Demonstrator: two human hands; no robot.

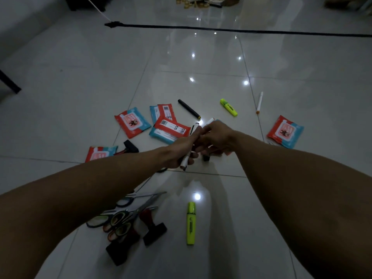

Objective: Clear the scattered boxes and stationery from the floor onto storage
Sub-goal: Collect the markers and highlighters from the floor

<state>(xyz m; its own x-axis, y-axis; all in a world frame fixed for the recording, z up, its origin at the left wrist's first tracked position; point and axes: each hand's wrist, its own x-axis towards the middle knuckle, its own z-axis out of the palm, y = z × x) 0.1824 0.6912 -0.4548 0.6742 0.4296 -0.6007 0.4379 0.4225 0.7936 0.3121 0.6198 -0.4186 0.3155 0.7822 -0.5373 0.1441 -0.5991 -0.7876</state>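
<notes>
My left hand [181,152] grips a bundle of white markers [186,161] above the floor. My right hand [216,135] meets it and pinches another white marker [209,121] at the top of the bundle. Several red-and-blue wipe packs lie around: one [131,124] at the left, two overlapping [168,125] beside my hands, one [284,130] at the right, one [100,154] partly under my left forearm. A black marker [189,109], two yellow highlighters [228,107] [190,222] and a white pen [259,102] lie loose.
Scissors [128,214] and black-handled stamps [154,230] sit in a heap under my left forearm. A black cable [241,30] crosses the glossy tiled floor at the back. A dark furniture leg [10,82] stands at the left edge.
</notes>
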